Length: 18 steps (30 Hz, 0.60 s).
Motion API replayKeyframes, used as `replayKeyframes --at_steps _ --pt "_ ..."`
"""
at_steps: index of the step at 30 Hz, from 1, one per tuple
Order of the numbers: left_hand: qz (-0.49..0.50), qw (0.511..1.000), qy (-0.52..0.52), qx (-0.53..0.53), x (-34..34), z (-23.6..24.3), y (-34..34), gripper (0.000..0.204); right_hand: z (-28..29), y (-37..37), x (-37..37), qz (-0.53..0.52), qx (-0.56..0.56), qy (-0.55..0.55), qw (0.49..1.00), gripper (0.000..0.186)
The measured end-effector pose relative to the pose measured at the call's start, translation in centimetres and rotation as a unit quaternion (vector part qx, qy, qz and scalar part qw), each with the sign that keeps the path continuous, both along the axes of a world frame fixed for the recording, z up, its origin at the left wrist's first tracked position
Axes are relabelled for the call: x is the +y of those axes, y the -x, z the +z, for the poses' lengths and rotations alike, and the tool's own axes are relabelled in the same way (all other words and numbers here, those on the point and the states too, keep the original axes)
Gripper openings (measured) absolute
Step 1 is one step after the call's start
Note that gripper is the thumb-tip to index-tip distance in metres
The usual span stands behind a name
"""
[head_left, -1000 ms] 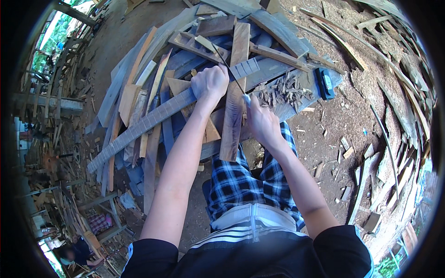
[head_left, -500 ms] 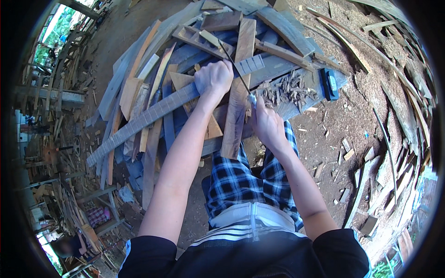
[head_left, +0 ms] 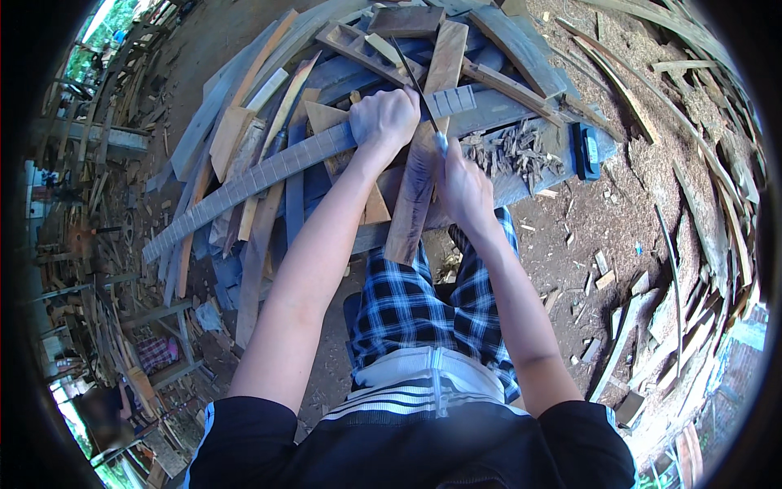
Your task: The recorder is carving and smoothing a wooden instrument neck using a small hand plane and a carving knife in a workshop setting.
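Observation:
My left hand (head_left: pixel 384 120) is a fist closed over a long wooden strip (head_left: pixel 252 180) crossed by evenly spaced lines. The strip slants from the lower left, passes under the fist and over a thick board (head_left: pixel 407 212), and its short end sticks out to the right. My right hand (head_left: pixel 466 186) is wrapped round the pale handle of what looks like a hand saw (head_left: pixel 411 73). Its thin dark blade, seen edge-on, points away from me and crosses the strip just right of my left hand. How deep the blade sits in the wood cannot be made out.
A heap of small wood chips (head_left: pixel 521 155) lies right of the strip, with a dark blue object (head_left: pixel 585 151) beyond it. Loose boards and offcuts (head_left: pixel 232 138) surround the work. Scrap wood and sawdust (head_left: pixel 643 187) cover the ground at right. Another person (head_left: pixel 110 416) shows at lower left.
My right hand and the saw have moved forward, away from me, across the strip. My left hand keeps its hold on the strip. The whole view has shifted slightly.

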<state>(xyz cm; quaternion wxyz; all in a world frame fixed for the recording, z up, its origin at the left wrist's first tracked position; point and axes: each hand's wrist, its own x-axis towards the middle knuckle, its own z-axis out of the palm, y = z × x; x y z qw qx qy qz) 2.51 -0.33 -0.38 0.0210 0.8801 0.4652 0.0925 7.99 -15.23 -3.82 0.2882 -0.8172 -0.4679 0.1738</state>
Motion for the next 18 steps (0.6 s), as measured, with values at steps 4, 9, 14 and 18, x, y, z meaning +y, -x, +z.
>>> replayKeyframes --at_steps 4,9,14,18 --pt "0.003 0.999 0.036 0.001 -0.4 0.2 -0.4 0.054 -0.7 -0.6 1.5 -0.012 -0.073 -0.045 0.996 0.018" --pt "0.018 0.999 0.044 0.022 -0.1 0.2 0.3 0.054 -0.4 1.2 -1.9 -0.011 -0.015 -0.006 1.000 0.018" --pt "-0.002 1.000 -0.006 -0.001 -0.1 0.0 -0.4 0.051 -0.3 -0.7 2.1 -0.005 -0.077 -0.048 0.996 0.018" --pt "0.000 1.000 0.018 0.023 -0.1 -0.2 0.1 0.054 -0.7 0.2 0.3 -0.011 -0.035 -0.026 0.999 0.019"
